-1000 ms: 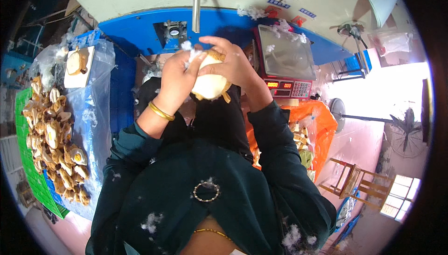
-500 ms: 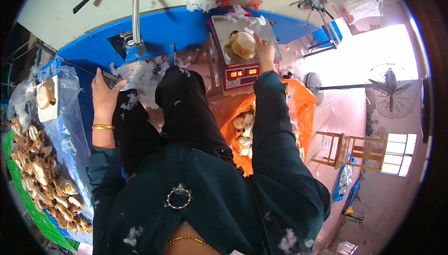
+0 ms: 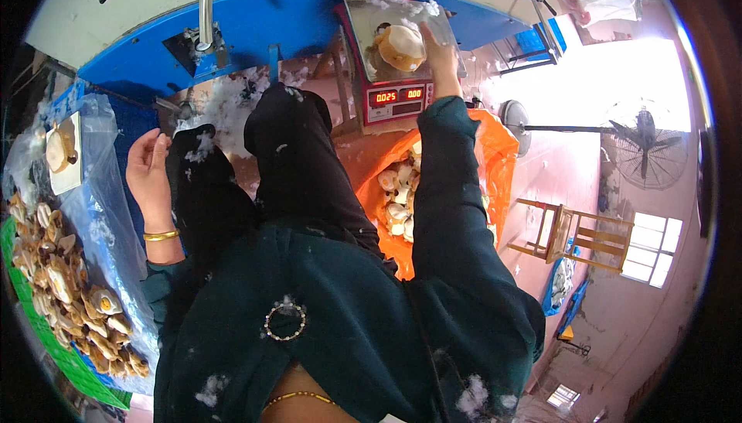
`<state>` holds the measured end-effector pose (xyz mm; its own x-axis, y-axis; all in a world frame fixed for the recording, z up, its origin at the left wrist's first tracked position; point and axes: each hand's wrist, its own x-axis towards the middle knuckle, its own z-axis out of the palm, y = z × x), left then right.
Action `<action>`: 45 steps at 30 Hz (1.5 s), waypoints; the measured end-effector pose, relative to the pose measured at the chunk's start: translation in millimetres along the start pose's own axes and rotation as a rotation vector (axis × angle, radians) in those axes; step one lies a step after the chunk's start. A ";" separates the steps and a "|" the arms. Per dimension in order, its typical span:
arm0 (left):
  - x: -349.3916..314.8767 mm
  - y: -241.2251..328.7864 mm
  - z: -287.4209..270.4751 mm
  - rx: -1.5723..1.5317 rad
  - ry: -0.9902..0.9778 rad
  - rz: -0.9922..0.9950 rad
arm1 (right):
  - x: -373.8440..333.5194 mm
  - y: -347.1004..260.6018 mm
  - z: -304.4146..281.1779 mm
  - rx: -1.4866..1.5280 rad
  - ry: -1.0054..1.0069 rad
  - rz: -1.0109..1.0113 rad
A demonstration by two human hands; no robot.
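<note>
A tan-and-white stuffed plush piece [image 3: 401,47] lies on the metal pan [image 3: 369,15] of a red digital scale [image 3: 396,103] with lit red digits. Just right of the plush piece, my right hand [image 3: 442,56] is over the pan with its fingers stretched out; whether they touch the piece is unclear. My left hand [image 3: 149,168], with a gold bangle at the wrist, hovers beside my left knee. Its fingers are loosely bent, the thumb is apart from them, and nothing shows in it.
Limp plush skins [image 3: 66,284] are heaped on plastic sheeting at left, near a white card [image 3: 68,164] bearing another plush piece. An orange bag [image 3: 495,164] of plush pieces stands below the scale. The blue machine ledge [image 3: 286,21] runs ahead, with a metal tube [image 3: 205,5].
My right hand has shifted slightly off the plush piece toward the pan's right side. The scale's lit digits have changed. My left hand has lowered and its fingers have curled inward.
</note>
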<state>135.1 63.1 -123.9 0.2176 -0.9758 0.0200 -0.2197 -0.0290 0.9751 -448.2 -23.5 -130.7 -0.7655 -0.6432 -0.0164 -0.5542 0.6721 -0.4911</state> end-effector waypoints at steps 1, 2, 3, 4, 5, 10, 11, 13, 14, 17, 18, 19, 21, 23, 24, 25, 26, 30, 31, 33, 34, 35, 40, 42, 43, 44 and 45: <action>-4.6 2.2 1.2 -0.001 -0.020 -0.001 | -17.2 -23.8 2.8 -0.084 -0.031 -0.014; -7.8 5.2 4.5 -0.007 -0.046 0.000 | -31.2 -37.2 3.4 -0.168 -0.052 -0.025; -8.4 6.0 9.9 -0.020 -0.083 -0.007 | -37.4 -38.1 7.2 -0.160 -0.055 -0.065; -12.4 14.5 18.2 -0.050 -0.104 -0.003 | -43.5 -38.2 9.9 -0.152 -0.058 -0.103; -12.5 11.8 23.4 -0.072 -0.144 -0.003 | -49.2 -36.1 9.6 -0.144 -0.059 -0.139; -17.6 24.7 36.7 0.005 -0.220 0.002 | -95.0 -6.1 -16.3 0.046 -0.096 -0.416; -18.2 22.8 32.7 -0.002 -0.208 0.008 | -104.5 0.1 -37.8 0.038 -0.199 -0.383; -17.1 14.8 24.7 -0.019 -0.200 0.013 | -97.8 38.8 -74.9 -0.253 -0.590 -0.332; -12.8 11.3 28.3 -0.029 -0.225 0.004 | -70.9 110.2 -82.2 -0.402 -0.708 -0.323; -15.6 1.4 12.7 0.036 -0.137 -0.020 | -25.6 172.6 -72.5 0.033 -0.629 -0.253; -17.7 -0.4 6.8 0.076 -0.116 0.003 | -6.7 166.8 -56.2 0.265 -0.436 -0.376; -22.6 0.8 2.4 0.171 -0.102 -0.012 | 13.1 161.5 -41.7 0.628 -0.450 -0.256; -26.9 11.3 3.3 0.286 -0.092 -0.005 | 67.6 175.0 -20.3 0.208 -0.305 -0.487; -28.0 5.2 5.4 0.297 -0.087 0.079 | 132.4 186.1 -43.5 -0.491 -0.034 -0.851; -22.1 8.7 0.7 0.310 -0.151 0.136 | 172.9 182.4 -71.5 -0.673 0.145 -0.981; -27.3 9.1 -12.2 0.390 -0.082 0.119 | 165.2 138.9 -6.3 -0.351 -0.047 -0.757; -37.6 1.5 -29.7 0.446 -0.031 0.094 | 155.5 81.8 47.4 0.007 -0.202 -0.505; -55.0 -16.8 -82.3 0.703 0.184 -0.019 | 99.7 -82.8 122.6 -0.091 -0.517 -0.847; -74.3 -23.1 -103.5 0.813 0.299 -0.106 | 13.7 -126.1 144.3 0.013 -0.592 -0.940; -78.7 -48.7 -149.0 0.957 0.464 -0.116 | -119.4 -182.9 112.7 0.139 -0.921 -1.178; -75.2 -58.9 -177.9 1.038 0.546 -0.087 | -169.2 -190.3 104.1 0.290 -1.233 -0.885; -67.7 -53.5 -204.4 1.229 0.680 -0.031 | -200.2 -187.4 97.0 0.409 -1.297 -0.913; -35.2 -38.0 -318.4 1.755 0.945 -0.394 | -225.7 -173.6 80.9 0.346 -1.258 -0.931; -37.4 -33.3 -340.6 1.695 0.876 -0.535 | -219.9 -170.3 70.4 0.352 -1.228 -0.863; -36.5 -30.8 -348.8 1.666 0.863 -0.519 | -216.0 -167.5 69.6 0.320 -1.163 -0.852; -35.7 -27.7 -355.8 1.638 0.849 -0.505 | -214.0 -165.4 67.3 0.334 -1.150 -0.848; -34.4 -25.8 -355.2 1.630 0.939 -0.382 | -213.3 -165.1 61.0 0.346 -1.134 -0.843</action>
<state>471.1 174.3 -71.4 0.7077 -0.4727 0.5251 -0.4681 -0.8704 -0.1527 -173.5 -19.7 -99.3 0.4960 -0.8431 -0.2079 -0.4693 -0.0588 -0.8811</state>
